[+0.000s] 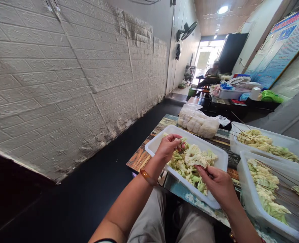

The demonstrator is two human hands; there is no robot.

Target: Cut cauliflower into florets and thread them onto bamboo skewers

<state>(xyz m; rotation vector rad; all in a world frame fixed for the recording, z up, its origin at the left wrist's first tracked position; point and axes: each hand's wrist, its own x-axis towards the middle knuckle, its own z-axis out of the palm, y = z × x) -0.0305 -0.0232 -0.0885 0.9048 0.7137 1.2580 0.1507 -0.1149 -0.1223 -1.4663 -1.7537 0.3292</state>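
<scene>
A white tray (154,145) of loose cauliflower florets (189,162) lies in front of me on the table. My left hand (168,147) hovers over the tray's far left part, fingers pinched on a cauliflower floret (182,140). My right hand (218,184) sits at the tray's near right side, fingers closed on a thin skewer that is mostly hidden. An amber bangle (148,177) circles my left wrist.
Two white tubs (247,199) (236,143) on the right hold skewered cauliflower. A plastic bag of white pieces (198,123) lies behind the tray. A brick-patterned wall (63,84) runs along the left. A person sits at a far cluttered table (230,96).
</scene>
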